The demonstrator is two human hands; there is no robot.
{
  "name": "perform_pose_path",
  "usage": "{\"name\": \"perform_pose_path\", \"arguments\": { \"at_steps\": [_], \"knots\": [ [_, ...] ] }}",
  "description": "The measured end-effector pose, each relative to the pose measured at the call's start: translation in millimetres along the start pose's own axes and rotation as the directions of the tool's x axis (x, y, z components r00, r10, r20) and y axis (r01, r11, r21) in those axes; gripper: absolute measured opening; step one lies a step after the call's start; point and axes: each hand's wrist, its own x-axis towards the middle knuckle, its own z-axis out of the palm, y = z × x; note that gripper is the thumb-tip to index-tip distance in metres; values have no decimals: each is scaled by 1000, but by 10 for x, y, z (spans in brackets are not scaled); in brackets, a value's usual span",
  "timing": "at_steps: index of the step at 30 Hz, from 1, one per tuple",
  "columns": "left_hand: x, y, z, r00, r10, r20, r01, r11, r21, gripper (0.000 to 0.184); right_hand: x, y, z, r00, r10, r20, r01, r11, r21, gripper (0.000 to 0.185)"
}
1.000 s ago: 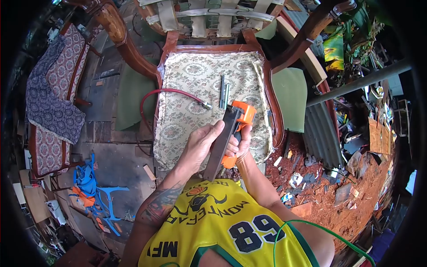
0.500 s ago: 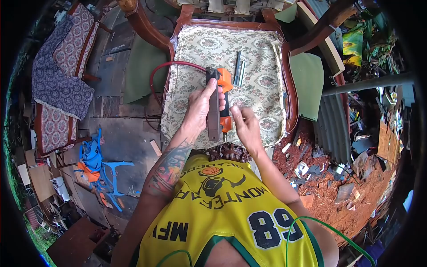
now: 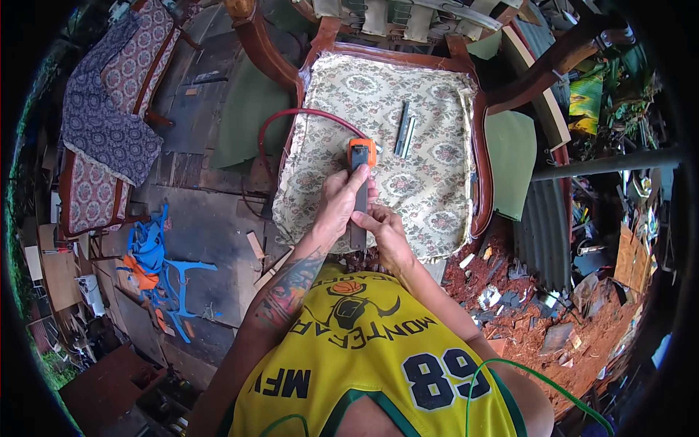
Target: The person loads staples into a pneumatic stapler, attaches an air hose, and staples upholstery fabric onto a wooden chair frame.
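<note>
On my remote feed, the left hand clamps its fingers round the staple gun above the patterned seat; the right hand sets its thumb against the magazine, finger closure I can't tell; I'd brace steadily, fingers clear of the orange head

Free room over the seat: one wide passage lies between the metal strips and the right edge, reaching the near right corner, and a narrower band follows the far edge, beyond the strips and the hose. The hose arches across the left edge toward the tool's head, obstructing a low approach there, while the tool, left hand and right hand block the middle of the near half. The left armrest and right armrest flank the far corners; the chair back stands beyond the far edge.
</note>
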Motion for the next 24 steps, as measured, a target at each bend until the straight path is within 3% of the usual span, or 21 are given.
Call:
{"name": "perform_pose_path", "arguments": {
  "at_steps": [2, 6, 8, 12, 16, 18, 19, 21, 24],
  "knots": [
    [-29, -46, -22, 1000, 4, 14, -4, 1000, -18, 38, -22, 28, -31, 1000, 11, -7, -11, 999, 45, 25],
    [-136, -140, -66, 999, -16, 46, 18, 999, -43, 32, -135, 52, -13, 996, 42, -76, -38, 998, 47, 28],
    [-157, -170, -74, 999, -25, 48, 28, 998, -48, 31, -196, -66, 17, 987, 127, -103, -144, 973, -182, 32],
    [-186, -323, -81, 998, -64, 17, 65, 998, -28, 29, -101, 164, -189, 982, 181, -51, -188, 933, -306, 38],
    [-236, -348, -95, 997, -39, 74, 41, 999, -22, 26, -117, 214, -225, 993, 116, 6, -109, 946, -307, 23],
    [-245, -384, -120, 994, -23, 110, 26, 999, -26, 25, -145, 258, -235, 1000, -5, 8, 8, 924, -382, 21],
    [-241, -380, -123, 994, -25, 111, 28, 999, -25, 25, -144, 260, -232, 1000, -5, 7, 7, 924, -381, 21],
    [-272, -382, -134, 987, 0, 161, 2, 1000, -14, 24, -176, 278, -223, 1000, 4, 25, 2, 978, -208, 20],
    [-279, -402, -164, 979, 7, 206, 5, 998, -58, 24, -187, 311, -250, 999, 29, 32, -22, 979, -204, 24]
  ]
}}
